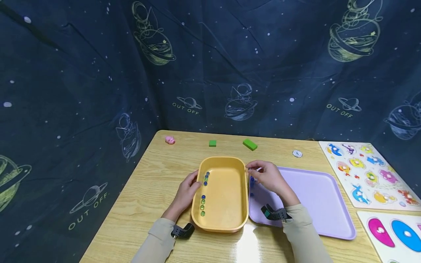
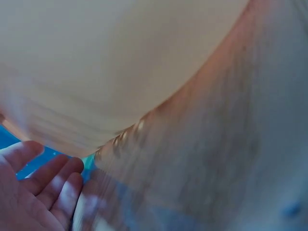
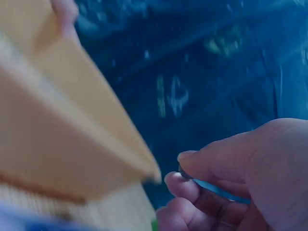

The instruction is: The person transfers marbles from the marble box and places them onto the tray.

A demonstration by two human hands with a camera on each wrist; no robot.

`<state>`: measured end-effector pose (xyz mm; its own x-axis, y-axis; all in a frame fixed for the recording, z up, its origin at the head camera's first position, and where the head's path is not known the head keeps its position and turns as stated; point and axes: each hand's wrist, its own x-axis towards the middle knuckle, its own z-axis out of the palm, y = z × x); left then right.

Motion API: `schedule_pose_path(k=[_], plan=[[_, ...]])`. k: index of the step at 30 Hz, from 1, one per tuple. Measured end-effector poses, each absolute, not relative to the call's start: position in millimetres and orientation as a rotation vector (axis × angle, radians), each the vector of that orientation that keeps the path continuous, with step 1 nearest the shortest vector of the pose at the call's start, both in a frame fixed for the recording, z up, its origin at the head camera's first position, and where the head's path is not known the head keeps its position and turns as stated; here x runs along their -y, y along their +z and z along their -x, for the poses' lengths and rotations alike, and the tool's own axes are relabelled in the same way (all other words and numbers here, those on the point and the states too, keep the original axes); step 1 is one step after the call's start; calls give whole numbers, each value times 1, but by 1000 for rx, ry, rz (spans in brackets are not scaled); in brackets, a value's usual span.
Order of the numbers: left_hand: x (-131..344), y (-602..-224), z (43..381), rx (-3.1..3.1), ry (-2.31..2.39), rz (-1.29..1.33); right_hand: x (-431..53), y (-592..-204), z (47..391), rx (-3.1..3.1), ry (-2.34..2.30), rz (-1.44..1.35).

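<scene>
Head and wrist views: left hand (image 1: 185,190) grips round-cornered yellow tray (image 1: 227,197) — right hand (image 1: 270,178) pinches tiny dark piece (image 3: 183,173).

The bin (image 1: 227,197) is orange-yellow, the tray (image 1: 312,204) lilac.

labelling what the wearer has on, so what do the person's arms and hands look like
The left sleeve and right sleeve are long and pale beige. The left wristband is black with a chunky dark block; the right wristband is black too, with a small green patch. The left hand and right hand wear no gloves. I see no cables.
</scene>
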<state>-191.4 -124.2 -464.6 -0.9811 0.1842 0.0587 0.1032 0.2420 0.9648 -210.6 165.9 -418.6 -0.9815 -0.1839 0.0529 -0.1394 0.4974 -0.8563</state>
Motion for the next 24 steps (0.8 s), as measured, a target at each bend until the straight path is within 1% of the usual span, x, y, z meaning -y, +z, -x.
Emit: schedule_pose_path(k=[7,16,20,24], plan=[[125,-465,192,-2450,1857,-235,-201,-442,224,-2757,-1436,69],[128,-465,193,-2424,1872,-214,-215,-468,230,-2839,-1196,18],[127,-464,193,-2405,1889,-215,-215,-472,231,-2841,-1155,-1],[126,-462,192,-2397,1890,-203,-214,-464,229,-2881,-1117,2]])
